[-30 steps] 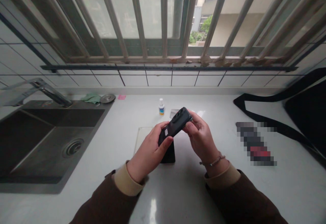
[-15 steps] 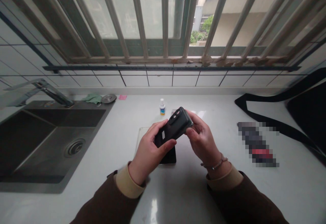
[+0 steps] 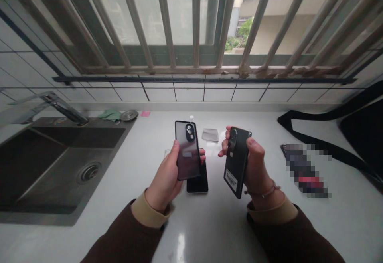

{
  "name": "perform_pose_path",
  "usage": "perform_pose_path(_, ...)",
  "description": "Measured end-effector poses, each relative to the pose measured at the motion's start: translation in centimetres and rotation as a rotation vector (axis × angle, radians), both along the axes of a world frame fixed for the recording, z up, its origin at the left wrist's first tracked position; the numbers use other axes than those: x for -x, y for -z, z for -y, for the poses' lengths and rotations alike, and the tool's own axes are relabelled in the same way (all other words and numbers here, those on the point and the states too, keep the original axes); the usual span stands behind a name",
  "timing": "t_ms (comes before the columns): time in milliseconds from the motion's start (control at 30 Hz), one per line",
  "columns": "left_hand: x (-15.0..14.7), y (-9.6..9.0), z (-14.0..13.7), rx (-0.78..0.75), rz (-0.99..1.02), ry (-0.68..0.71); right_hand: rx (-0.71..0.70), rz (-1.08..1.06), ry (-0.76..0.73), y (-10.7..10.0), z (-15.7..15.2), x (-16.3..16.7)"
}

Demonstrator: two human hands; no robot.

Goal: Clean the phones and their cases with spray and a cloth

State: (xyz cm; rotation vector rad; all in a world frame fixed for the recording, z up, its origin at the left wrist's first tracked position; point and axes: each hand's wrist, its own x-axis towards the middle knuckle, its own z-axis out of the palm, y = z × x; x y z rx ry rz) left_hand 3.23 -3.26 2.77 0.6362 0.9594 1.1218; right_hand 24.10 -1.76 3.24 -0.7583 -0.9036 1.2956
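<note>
— What has been changed since half a second ago?

— The two pieces that were held together above the counter have been drawn apart. A translucent dark phone case is now gripped upright in the left hand, its camera cut-out at the top. A black phone is clasped in the right hand, back side shown, a white label seen near its lower end. Both hands are closed around what they hold, and a clear gap is left between case and phone.

— What is seen just past the hands?

— A second dark phone is laid flat on the white counter, partly hidden behind the case and the left thumb. A small grey cloth is spread beyond it, between the two raised items. The little bottle seen earlier is now mostly covered by the case.

— And to the sides?

— A steel sink is set into the counter at the left, with a faucet over its rim; a green rag, a round metal strainer and a pink scrap are lined up behind it. At the right a pixelated object is laid near a black bag strap.

— Farthest back?

— A tiled wall is topped by a barred window.
</note>
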Motion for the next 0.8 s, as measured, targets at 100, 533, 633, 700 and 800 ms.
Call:
perform_pose_path(100, 0.0, -0.2, 0.4, -0.033, -0.037, 0.158, 0.043, 0.186, -0.175, -0.1, -0.2, -0.4)
perform_pose_path(533, 0.5, 1.2, 0.3, -0.215, -0.460, 0.262, 0.113, 0.375, -0.271, -0.2, -0.8, -0.9)
perform_pose_path(633, 0.6, 1.2, 0.3, -0.238, -0.494, 0.299, 0.148, 0.471, -0.369, 0.0, -0.8, -0.9)
perform_pose_path(700, 0.5, 1.3, 0.4, -0.258, -0.506, 0.327, 0.147, 0.551, -0.375, 0.4, -0.9, -0.9)
perform_pose_path(800, 0.5, 1.4, 0.5, -0.356, -0.647, 0.288, 0.164, 0.670, -0.339, 0.6, -1.2, -1.5)
